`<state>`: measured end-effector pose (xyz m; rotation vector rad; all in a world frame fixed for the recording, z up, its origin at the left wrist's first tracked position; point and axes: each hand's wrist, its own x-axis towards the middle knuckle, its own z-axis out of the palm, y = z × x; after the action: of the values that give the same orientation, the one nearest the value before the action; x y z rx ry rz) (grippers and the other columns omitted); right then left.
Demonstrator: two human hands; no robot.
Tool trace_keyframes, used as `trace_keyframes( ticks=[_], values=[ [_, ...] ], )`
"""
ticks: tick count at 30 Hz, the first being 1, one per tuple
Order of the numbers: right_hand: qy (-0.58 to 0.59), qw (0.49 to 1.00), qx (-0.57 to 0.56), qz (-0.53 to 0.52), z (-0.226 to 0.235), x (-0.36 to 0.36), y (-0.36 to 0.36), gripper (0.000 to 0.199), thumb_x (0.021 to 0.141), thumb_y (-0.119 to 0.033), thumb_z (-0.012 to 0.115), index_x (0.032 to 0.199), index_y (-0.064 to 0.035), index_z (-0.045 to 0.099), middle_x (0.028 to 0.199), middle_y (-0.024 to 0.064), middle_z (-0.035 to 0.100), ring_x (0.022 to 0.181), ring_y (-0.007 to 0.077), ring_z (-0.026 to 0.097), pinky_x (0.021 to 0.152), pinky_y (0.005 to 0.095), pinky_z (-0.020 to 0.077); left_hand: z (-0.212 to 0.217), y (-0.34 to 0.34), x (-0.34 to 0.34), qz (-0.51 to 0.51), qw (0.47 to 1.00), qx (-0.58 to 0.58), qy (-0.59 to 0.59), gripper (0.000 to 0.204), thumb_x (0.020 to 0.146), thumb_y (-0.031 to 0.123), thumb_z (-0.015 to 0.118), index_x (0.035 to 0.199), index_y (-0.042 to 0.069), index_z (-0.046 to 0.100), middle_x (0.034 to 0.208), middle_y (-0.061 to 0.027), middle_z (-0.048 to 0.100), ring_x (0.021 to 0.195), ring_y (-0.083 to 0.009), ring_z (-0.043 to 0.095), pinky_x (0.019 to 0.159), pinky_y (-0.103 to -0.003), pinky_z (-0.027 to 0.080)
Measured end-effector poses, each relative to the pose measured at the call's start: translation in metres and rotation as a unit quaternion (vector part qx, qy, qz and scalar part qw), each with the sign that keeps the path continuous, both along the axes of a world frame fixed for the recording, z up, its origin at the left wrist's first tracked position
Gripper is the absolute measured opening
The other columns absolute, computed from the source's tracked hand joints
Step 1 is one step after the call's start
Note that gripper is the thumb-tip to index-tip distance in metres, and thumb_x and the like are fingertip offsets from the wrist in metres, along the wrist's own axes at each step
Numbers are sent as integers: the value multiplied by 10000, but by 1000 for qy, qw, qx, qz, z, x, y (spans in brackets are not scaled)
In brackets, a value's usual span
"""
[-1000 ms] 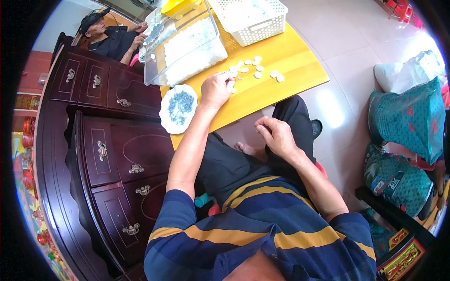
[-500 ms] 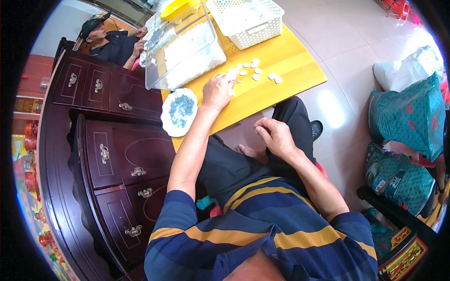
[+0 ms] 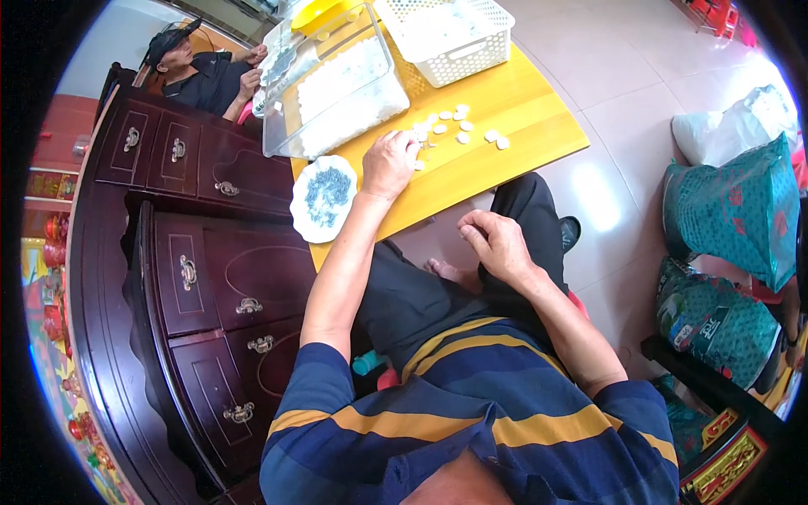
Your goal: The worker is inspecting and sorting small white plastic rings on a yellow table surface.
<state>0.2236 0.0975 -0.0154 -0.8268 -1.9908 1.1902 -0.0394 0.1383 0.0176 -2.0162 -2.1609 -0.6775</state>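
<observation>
My left hand (image 3: 390,164) rests on the yellow table (image 3: 522,109), its fingertips among several small white pieces (image 3: 459,126) scattered there; whether it grips one is hidden by the knuckles. A white plate (image 3: 324,198) with small grey bits lies just left of that hand. My right hand (image 3: 495,244) hovers over my lap below the table edge, fingers curled together, and I cannot see anything in it.
A clear plastic tub (image 3: 341,84) of white pieces and a white mesh basket (image 3: 446,34) stand at the table's far side. A dark wooden cabinet (image 3: 194,252) runs along my left. Another person (image 3: 202,76) sits beyond it. Green bags (image 3: 732,210) lie on the floor at right.
My left hand has shifted slightly on the table among the white pieces. My right hand has stayed over my lap.
</observation>
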Motion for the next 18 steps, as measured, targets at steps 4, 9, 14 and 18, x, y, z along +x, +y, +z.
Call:
trace_keyframes(
  ticks=[4, 9, 14, 18],
  values=[
    [5, 1000, -9, -4, -4, 0, 1, 139, 972, -128, 660, 1009, -2, 707, 874, 164, 707, 789, 283, 710, 727, 351, 571, 7, -7, 11, -30, 999, 3, -28, 132, 920, 174, 672, 868, 55, 649, 834, -135, 676, 812, -355, 667, 740, -465, 526],
    [30, 992, -124, -14, -12, -5, 0, 153, 1001, -134, 651, 1024, 8, 703, 831, 76, 698, 737, 153, 659, 692, 283, 547, 17, -40, 46, -85, 995, 10, -42, 104, 907, 145, 672, 860, 56, 649, 836, -122, 672, 813, -342, 667, 738, -447, 532],
    [135, 938, -317, -16, -25, -7, 6, 169, 1043, -174, 637, 1029, -15, 693, 824, -5, 665, 703, 62, 576, 665, 215, 492, 19, -71, 73, -165, 986, -15, -24, 59, 906, 125, 671, 883, 72, 655, 853, -102, 661, 842, -312, 665, 732, -410, 538],
    [165, 914, -371, 17, -28, -5, 7, 174, 1045, -198, 641, 1017, -32, 685, 814, -19, 656, 687, 51, 562, 653, 206, 478, 15, -82, 80, -200, 980, -9, 9, 61, 888, 117, 685, 911, 82, 641, 854, -91, 654, 836, -303, 661, 718, -406, 539]
  ],
)
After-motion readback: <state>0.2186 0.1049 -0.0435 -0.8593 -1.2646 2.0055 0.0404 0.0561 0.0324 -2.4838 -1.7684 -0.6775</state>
